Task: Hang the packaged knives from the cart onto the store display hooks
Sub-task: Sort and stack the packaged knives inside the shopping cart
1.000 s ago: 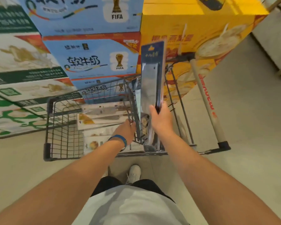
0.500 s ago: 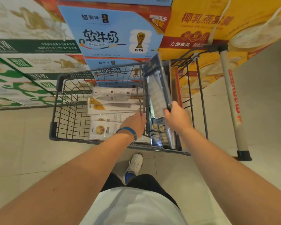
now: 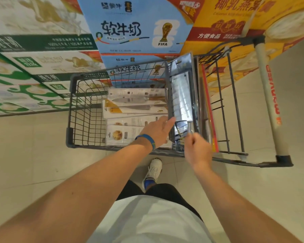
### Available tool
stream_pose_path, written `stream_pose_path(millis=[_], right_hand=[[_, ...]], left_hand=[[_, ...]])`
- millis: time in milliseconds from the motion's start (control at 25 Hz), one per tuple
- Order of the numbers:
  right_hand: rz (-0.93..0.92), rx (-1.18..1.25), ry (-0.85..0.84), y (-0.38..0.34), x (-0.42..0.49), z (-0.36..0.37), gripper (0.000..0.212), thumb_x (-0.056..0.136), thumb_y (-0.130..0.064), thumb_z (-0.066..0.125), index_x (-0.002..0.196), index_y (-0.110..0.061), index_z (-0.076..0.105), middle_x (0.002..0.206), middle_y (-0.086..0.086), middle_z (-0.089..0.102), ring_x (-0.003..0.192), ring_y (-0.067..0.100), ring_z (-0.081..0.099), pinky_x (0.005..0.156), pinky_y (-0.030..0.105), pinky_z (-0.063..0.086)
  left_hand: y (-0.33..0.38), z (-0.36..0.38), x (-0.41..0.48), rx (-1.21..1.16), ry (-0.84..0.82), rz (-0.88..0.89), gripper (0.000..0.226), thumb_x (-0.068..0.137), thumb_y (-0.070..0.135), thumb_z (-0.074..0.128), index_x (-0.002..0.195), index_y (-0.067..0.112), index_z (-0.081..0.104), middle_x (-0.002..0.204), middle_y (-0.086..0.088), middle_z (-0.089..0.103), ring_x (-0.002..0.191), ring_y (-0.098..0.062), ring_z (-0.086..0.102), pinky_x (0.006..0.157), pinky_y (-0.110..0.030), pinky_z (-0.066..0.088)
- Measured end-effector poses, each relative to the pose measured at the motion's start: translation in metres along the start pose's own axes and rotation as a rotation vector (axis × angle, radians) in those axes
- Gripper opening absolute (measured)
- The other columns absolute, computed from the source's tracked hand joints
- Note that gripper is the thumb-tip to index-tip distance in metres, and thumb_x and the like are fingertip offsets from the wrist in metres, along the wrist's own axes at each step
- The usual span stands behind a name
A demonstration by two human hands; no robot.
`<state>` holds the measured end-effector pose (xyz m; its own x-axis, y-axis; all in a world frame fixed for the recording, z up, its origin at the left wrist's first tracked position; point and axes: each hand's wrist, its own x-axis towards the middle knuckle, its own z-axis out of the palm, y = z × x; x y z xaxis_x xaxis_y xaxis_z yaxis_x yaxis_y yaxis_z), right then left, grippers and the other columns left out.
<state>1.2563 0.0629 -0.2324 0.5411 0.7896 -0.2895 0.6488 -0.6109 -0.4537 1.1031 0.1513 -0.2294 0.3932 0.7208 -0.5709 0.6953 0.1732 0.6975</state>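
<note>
A dark wire cart (image 3: pixel 72 109) stands in front of me. Several packaged knives (image 3: pixel 135 104) in white cards lie flat in its basket. A blue packaged cleaver (image 3: pixel 182 92) stands tilted against the wire divider at the basket's right end. My right hand (image 3: pixel 197 151) pinches this package at its lower end with curled fingers. My left hand (image 3: pixel 158 132) reaches over the basket rim, its fingers straight and touching the package's lower left edge. No display hooks are in view.
Stacked milk and food cartons (image 3: pixel 133 30) form a wall just beyond the cart. The cart's white handle (image 3: pixel 268 95) with red letters runs along the right. Tiled floor (image 3: pixel 279 190) lies around me, with my white shoe (image 3: pixel 154 171) below the cart.
The blue package has come down from above the cart to lean at the divider. My left hand let go of the wire and stretched its fingers to the package. The view tilted down.
</note>
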Motion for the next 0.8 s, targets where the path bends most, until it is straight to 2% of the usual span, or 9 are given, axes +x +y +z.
stream_pose_path(millis=[80, 160, 240, 320, 440, 560, 640, 720, 800], right_hand=[[-0.169, -0.135, -0.129, 0.008, -0.042, 0.016, 0.039, 0.101, -0.035, 0.053, 0.066, -0.018, 0.050, 0.064, 0.003, 0.057, 0.061, 0.026, 0.054, 0.057, 0.034, 0.042], [-0.374, -0.167, -0.204, 0.003, -0.068, 0.036, 0.030, 0.098, -0.026, 0.061, 0.070, -0.015, 0.058, 0.066, 0.000, 0.055, 0.062, 0.022, 0.050, 0.058, 0.032, 0.037], [-0.499, -0.164, -0.238, -0.017, -0.075, 0.055, 0.016, 0.095, -0.023, 0.065, 0.081, -0.014, 0.066, 0.076, 0.000, 0.063, 0.072, 0.022, 0.057, 0.063, 0.033, 0.040], [-0.581, -0.173, -0.199, -0.041, -0.068, 0.074, 0.015, 0.096, -0.025, 0.061, 0.087, -0.014, 0.068, 0.082, 0.000, 0.065, 0.077, 0.020, 0.059, 0.065, 0.032, 0.042], [-0.531, -0.289, -0.205, -0.065, -0.035, 0.099, 0.032, 0.103, -0.037, 0.043, 0.085, -0.018, 0.062, 0.075, -0.005, 0.059, 0.071, 0.017, 0.057, 0.058, 0.029, 0.040], [-0.323, -0.477, -0.404, -0.068, -0.008, 0.121, 0.055, 0.101, -0.061, 0.021, 0.077, -0.023, 0.052, 0.064, -0.004, 0.053, 0.059, 0.016, 0.052, 0.046, 0.026, 0.029], [-0.358, -0.511, -0.367, -0.067, -0.005, 0.127, 0.059, 0.096, -0.067, 0.014, 0.070, -0.027, 0.048, 0.058, -0.005, 0.049, 0.050, 0.011, 0.042, 0.044, 0.025, 0.025], [-0.374, -0.509, -0.291, -0.067, -0.010, 0.125, 0.055, 0.092, -0.066, 0.012, 0.067, -0.028, 0.043, 0.053, -0.007, 0.044, 0.045, 0.007, 0.034, 0.043, 0.023, 0.022], [-0.357, -0.516, -0.256, -0.071, -0.012, 0.122, 0.052, 0.093, -0.062, 0.014, 0.063, -0.027, 0.038, 0.048, -0.009, 0.035, 0.041, 0.004, 0.027, 0.042, 0.020, 0.016]], left_hand=[[-0.040, -0.003, -0.016, 0.025, -0.047, -0.002, 0.057, 0.100, 0.064, 0.021, 0.132, 0.028, 0.052, 0.112, 0.003, 0.070, 0.072, -0.011, 0.072, 0.072, -0.032, 0.052], [-0.087, -0.011, -0.026, 0.150, -0.014, -0.065, 0.048, 0.104, 0.053, 0.027, 0.134, 0.024, 0.053, 0.118, -0.005, 0.070, 0.093, -0.024, 0.070, 0.082, -0.036, 0.052], [-0.124, -0.023, -0.029, 0.253, 0.043, -0.151, 0.041, 0.106, 0.044, 0.032, 0.124, 0.019, 0.059, 0.111, -0.011, 0.069, 0.100, -0.035, 0.066, 0.081, -0.038, 0.050], [-0.145, -0.034, -0.024, 0.320, 0.025, -0.179, 0.038, 0.107, 0.039, 0.035, 0.112, 0.013, 0.062, 0.098, -0.014, 0.068, 0.093, -0.036, 0.064, 0.073, -0.037, 0.048], [-0.165, -0.045, 0.000, 0.376, -0.067, -0.216, 0.036, 0.106, 0.032, 0.035, 0.109, 0.009, 0.063, 0.101, -0.017, 0.067, 0.085, -0.031, 0.058, 0.070, -0.033, 0.042], [-0.184, -0.048, 0.032, 0.446, -0.280, -0.280, 0.043, 0.107, 0.030, 0.033, 0.115, 0.001, 0.064, 0.111, -0.018, 0.066, 0.094, -0.032, 0.058, 0.080, -0.031, 0.043], [-0.198, -0.047, 0.055, 0.466, -0.363, -0.324, 0.044, 0.106, 0.032, 0.035, 0.114, 0.001, 0.065, 0.115, -0.017, 0.065, 0.101, -0.031, 0.060, 0.092, -0.037, 0.047], [-0.209, -0.041, 0.080, 0.536, -0.355, -0.311, 0.038, 0.105, 0.034, 0.039, 0.117, 0.008, 0.062, 0.117, -0.014, 0.061, 0.104, -0.030, 0.058, 0.095, -0.038, 0.047], [-0.220, -0.030, 0.108, 0.608, -0.357, -0.270, 0.041, 0.104, 0.036, 0.042, 0.135, 0.011, 0.053, 0.132, -0.012, 0.058, 0.116, -0.031, 0.056, 0.097, -0.039, 0.047]])
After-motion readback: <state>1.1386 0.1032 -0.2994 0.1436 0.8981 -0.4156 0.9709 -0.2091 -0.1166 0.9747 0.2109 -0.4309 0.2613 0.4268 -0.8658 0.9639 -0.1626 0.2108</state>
